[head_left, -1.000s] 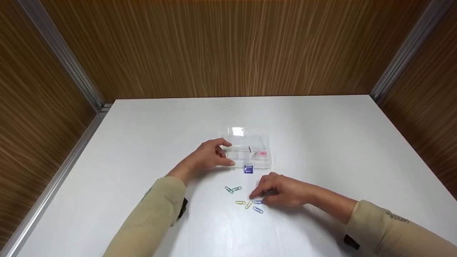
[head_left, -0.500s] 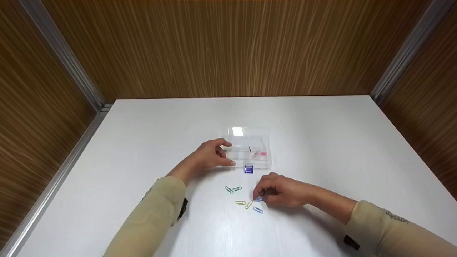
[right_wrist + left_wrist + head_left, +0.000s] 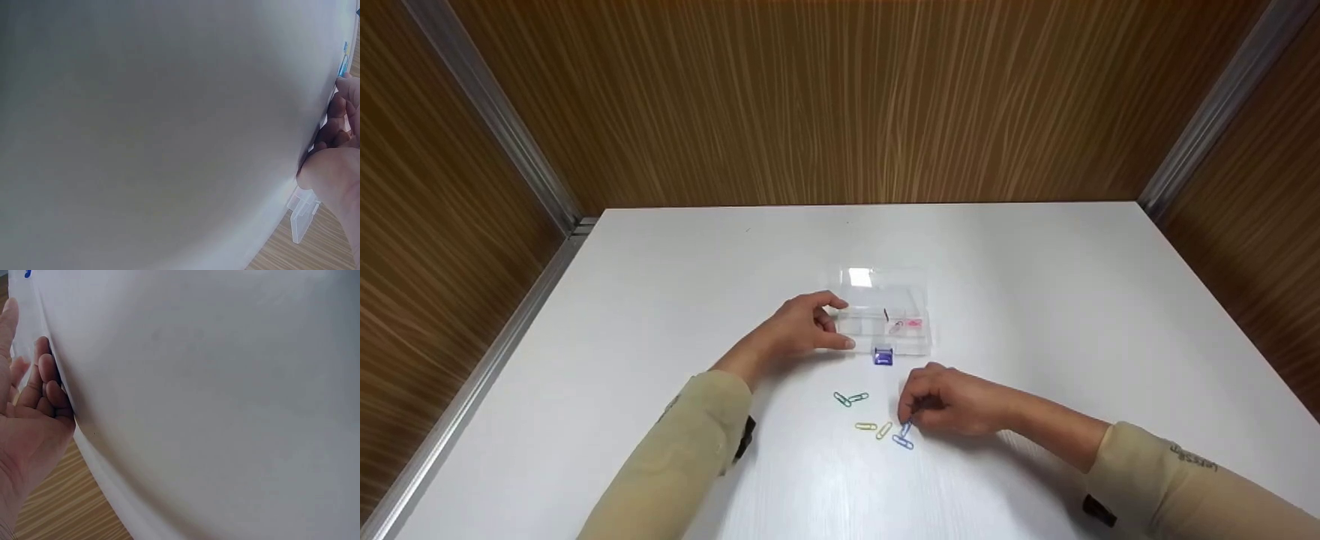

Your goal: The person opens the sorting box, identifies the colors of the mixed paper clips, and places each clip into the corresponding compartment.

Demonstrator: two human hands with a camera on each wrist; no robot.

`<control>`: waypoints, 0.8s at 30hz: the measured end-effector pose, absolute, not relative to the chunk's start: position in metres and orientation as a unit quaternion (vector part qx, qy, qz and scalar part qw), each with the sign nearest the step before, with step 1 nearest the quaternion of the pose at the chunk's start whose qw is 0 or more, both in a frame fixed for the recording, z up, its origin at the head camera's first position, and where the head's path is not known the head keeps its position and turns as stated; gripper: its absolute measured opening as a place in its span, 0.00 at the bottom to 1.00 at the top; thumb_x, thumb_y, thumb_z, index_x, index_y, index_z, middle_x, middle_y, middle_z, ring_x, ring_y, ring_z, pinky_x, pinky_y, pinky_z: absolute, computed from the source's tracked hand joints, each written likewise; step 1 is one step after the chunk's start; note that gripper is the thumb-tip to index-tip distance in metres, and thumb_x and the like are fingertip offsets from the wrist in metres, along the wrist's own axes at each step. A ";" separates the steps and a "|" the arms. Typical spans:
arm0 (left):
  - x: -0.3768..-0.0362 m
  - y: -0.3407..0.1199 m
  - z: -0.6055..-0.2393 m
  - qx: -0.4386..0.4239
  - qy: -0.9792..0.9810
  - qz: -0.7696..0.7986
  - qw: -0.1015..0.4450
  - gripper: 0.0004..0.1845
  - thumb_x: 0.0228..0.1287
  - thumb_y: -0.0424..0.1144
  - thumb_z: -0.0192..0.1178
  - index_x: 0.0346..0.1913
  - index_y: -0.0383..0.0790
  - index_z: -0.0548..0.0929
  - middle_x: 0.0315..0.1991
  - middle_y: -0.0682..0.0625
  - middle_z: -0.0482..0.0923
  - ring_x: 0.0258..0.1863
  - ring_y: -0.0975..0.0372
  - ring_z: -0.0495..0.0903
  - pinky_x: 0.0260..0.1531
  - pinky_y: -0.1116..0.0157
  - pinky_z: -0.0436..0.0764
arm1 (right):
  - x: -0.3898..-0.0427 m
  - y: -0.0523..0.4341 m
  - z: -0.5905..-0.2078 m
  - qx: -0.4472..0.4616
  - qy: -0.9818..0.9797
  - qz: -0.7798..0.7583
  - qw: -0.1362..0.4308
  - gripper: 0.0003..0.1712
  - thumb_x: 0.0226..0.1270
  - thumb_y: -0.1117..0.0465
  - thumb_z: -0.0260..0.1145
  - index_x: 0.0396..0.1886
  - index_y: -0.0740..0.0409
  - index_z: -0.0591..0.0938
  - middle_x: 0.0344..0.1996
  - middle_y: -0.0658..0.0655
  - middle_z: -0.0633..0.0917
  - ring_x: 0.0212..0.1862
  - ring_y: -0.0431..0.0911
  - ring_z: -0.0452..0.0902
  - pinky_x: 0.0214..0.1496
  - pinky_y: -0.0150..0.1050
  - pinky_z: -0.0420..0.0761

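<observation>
A clear plastic compartment box [image 3: 874, 345] lies with its transparent lid [image 3: 896, 296] swung back. My left hand [image 3: 802, 324] holds the box's left end between thumb and index finger; in the left wrist view the other fingers of this hand [image 3: 42, 391] are curled in. A pink paper clip [image 3: 896, 327] is in a right-hand compartment. In front, my right hand [image 3: 956, 401] pinches a blue paper clip [image 3: 906, 428] low over the table, its upper part hidden by the fingertips. Another blue paper clip [image 3: 903, 442] lies just below. Two yellow paper clips [image 3: 866, 426] and two green ones [image 3: 851, 398] lie to the left.
A purple latch [image 3: 883, 356] sticks out from the box's front edge. The white table [image 3: 1035, 300] is bounded by a wood-grain panel [image 3: 840, 105] at the back, with similar panels at left and right.
My right fingertips have closed on the upper blue clip and shifted it slightly right, turning it from lying flat sideways to slanting near the other blue clip. My left hand stays put.
</observation>
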State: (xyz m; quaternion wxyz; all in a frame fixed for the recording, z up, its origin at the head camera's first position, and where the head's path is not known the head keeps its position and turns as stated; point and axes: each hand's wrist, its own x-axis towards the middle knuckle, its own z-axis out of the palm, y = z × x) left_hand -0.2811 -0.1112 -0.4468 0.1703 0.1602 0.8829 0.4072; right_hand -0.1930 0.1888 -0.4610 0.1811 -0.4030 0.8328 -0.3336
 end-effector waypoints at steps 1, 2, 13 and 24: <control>-0.281 -0.111 -0.447 0.159 0.883 0.407 0.171 0.34 0.60 0.46 0.81 0.68 0.47 0.79 0.40 0.50 0.83 0.39 0.59 0.79 0.51 0.61 0.76 | -0.193 0.189 -0.461 -0.403 0.833 -0.334 0.180 0.13 0.71 0.68 0.68 0.44 0.45 0.89 0.42 0.42 0.83 0.49 0.43 0.72 0.55 0.40 0.70; -0.281 -0.111 -0.447 0.159 0.882 0.409 0.171 0.34 0.60 0.45 0.81 0.68 0.47 0.79 0.40 0.50 0.83 0.39 0.59 0.79 0.51 0.61 0.76 | -0.193 0.189 -0.461 -0.404 0.833 -0.334 0.178 0.13 0.72 0.68 0.68 0.44 0.45 0.89 0.42 0.42 0.83 0.49 0.43 0.72 0.55 0.40 0.70; -0.278 -0.111 -0.445 0.157 0.875 0.425 0.173 0.34 0.61 0.44 0.81 0.69 0.45 0.79 0.40 0.49 0.82 0.39 0.58 0.78 0.50 0.61 0.76 | -0.192 0.188 -0.461 -0.373 0.838 -0.352 0.188 0.09 0.75 0.66 0.67 0.42 0.46 0.88 0.41 0.40 0.83 0.49 0.43 0.74 0.56 0.39 0.71; -0.276 -0.111 -0.443 0.158 0.875 0.425 0.171 0.35 0.60 0.44 0.81 0.69 0.45 0.79 0.40 0.49 0.82 0.40 0.57 0.79 0.51 0.60 0.77 | -0.207 0.175 -0.432 -0.270 0.856 -0.422 0.130 0.06 0.75 0.69 0.65 0.45 0.60 0.87 0.39 0.54 0.86 0.41 0.47 0.77 0.44 0.32 0.76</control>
